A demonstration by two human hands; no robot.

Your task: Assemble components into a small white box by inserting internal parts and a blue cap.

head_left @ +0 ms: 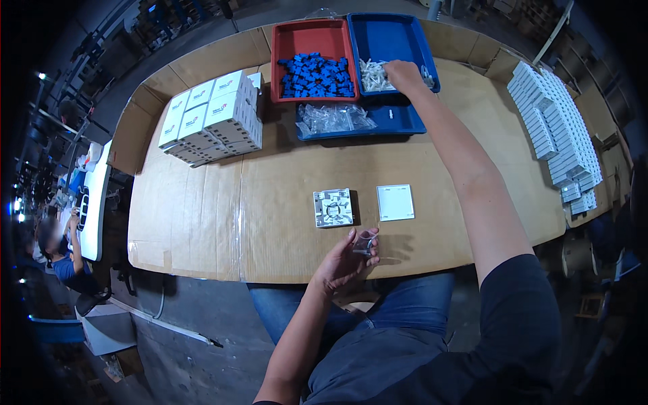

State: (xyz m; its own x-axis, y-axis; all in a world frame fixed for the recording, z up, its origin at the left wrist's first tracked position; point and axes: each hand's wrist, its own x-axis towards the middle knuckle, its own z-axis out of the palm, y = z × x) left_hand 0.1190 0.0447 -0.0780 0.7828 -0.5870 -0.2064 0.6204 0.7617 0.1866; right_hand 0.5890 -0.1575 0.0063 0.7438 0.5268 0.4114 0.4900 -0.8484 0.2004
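Note:
My left hand (344, 262) is at the table's near edge, its fingers closed around a small clear plastic piece (364, 243). My right hand (403, 75) reaches into the far blue tray (388, 40), over a pile of small white plastic parts (375, 75). Its fingers are curled, and whatever they hold is hidden. Just beyond my left hand lies a square white housing (333, 208) with grey patterning and a dark ring on its top. To the right of it is a flat square white plate (395, 202).
A red tray (312, 28) holds many blue parts (317, 75). Before it, a lower blue tray (405, 121) contains clear plastic pieces (334, 119). White boxes (216, 118) are stacked at left, white units (557, 131) at right. Cardboard walls edge the table. Another person (64, 253) works far left.

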